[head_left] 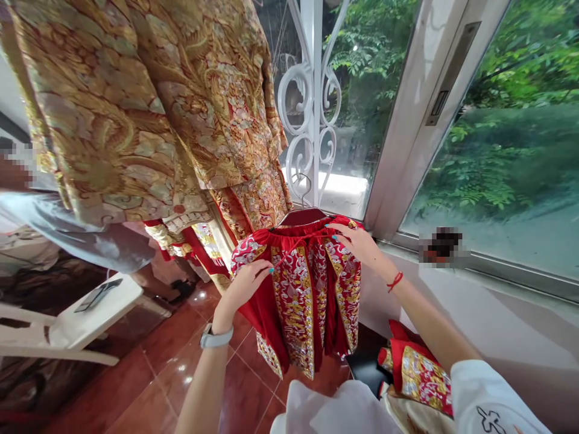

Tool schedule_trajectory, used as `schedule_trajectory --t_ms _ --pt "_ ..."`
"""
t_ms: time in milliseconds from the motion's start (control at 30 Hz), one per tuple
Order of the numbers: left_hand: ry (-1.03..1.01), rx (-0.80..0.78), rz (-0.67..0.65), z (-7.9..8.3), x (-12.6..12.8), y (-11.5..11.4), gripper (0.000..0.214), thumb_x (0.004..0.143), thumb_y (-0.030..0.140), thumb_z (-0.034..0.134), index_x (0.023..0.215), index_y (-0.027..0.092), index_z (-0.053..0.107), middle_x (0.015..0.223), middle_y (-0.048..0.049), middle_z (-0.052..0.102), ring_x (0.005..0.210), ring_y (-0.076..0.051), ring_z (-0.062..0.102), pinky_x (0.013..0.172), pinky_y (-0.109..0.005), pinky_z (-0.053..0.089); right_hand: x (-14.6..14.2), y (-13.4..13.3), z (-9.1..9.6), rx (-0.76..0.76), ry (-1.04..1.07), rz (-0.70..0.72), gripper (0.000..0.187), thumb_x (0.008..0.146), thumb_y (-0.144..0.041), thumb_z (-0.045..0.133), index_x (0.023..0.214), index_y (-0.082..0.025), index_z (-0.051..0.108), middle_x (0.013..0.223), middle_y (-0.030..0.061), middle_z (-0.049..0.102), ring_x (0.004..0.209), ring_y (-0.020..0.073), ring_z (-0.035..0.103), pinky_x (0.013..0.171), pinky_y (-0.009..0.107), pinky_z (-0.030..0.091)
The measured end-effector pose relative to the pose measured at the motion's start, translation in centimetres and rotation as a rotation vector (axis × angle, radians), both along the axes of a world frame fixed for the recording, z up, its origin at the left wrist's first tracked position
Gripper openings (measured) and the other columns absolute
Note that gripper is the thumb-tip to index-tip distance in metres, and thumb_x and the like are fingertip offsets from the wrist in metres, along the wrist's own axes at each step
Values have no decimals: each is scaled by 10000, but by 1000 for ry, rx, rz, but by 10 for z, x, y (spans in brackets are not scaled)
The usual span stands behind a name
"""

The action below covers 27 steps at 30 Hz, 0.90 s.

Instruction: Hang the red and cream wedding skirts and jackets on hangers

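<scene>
We see the red embroidered skirt (293, 295) hanging at the centre on a wire hanger (302, 209), just before the white scrolled grille (316, 90). Our left hand (253, 279) pinches a red cord (292, 252); our right hand (355, 241) touches the waistband (301, 233) on the right, fingers slightly apart, though we cannot tell whether it grips. Gold embroidered jackets (158, 108) hang left.

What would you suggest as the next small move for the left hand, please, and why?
I would probably raise the left hand to the red garment's waistband to even its gathers: the right hand is up by that band, the left sits lower, and the fabric looks bunched beneath the hanger.
</scene>
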<state>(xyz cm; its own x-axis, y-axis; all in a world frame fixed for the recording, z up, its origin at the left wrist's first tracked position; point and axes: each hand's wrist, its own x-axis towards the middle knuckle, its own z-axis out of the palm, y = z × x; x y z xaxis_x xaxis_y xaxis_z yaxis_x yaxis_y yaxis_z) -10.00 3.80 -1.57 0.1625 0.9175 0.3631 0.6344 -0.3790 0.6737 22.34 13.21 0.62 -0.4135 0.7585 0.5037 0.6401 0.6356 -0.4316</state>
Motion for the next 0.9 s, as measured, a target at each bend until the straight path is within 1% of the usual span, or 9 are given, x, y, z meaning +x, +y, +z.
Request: schedule_trajectory --t_ms 100,167,300,400,467,533,600,800,900 --pt "74 -23 -68 7 2 8 130 825 231 567 746 242 670 816 -50 691 781 -220 643 746 -314 494 -5 8 8 23 21 13 273 946 -248 472 1122 -290 677 1012 24 719 784 209 625 777 343 445" --pt "60 -56 -35 9 11 10 105 807 177 567 788 228 656 805 -47 680 762 -211 643 728 -311 496 -8 10 11 16 4 12 237 944 -243 483 1063 -276 686 985 22 723 785 212 623 764 337 436" --pt "-1 53 232 11 60 13 128 838 176 569 956 215 599 813 -44 643 705 -193 614 667 -303 468 -10 12 13 11 -26 3 211 939 -231 492 1003 -251 693 847 21 711 726 206 603 738 330 409" --pt "63 254 403 6 103 22 259 800 272 682 1013 208 551 974 -95 607 869 -248 593 730 -337 453 -9 13 13 34 -17 -12 216 939 -222 486 982 -239 697 868 33 713 754 216 601 758 341 402" --pt "105 304 462 1 118 33 198 829 260 654 978 206 536 1015 -118 586 951 -277 571 772 -356 442 -8 14 12 39 -14 -31 216 940 -228 486 973 -239 699 871 39 718 780 229 602 765 349 402" --pt "134 314 468 -4 120 43 41 887 194 551 905 212 519 992 -115 583 951 -273 561 806 -369 426 -7 12 11 39 -9 -34 213 940 -231 489 960 -240 701 852 36 719 780 232 603 778 356 404" --pt "132 317 439 -8 114 49 86 907 151 489 853 217 498 948 -97 583 916 -255 556 823 -373 417 -7 9 11 32 4 -26 212 938 -224 491 950 -240 701 811 27 715 746 222 602 789 358 407" --pt "22 334 440 -11 106 51 107 846 196 609 891 217 515 954 -85 583 924 -251 551 834 -372 424 -9 -1 12 28 26 -46 180 923 -222 513 926 -237 692 712 6 691 675 202 587 782 352 405" --pt "-28 327 405 -9 107 48 85 848 143 580 823 206 528 981 -103 594 952 -254 553 865 -380 411 -9 -5 11 3 27 -50 182 927 -238 506 931 -226 687 665 -1 672 606 186 555 740 339 402"
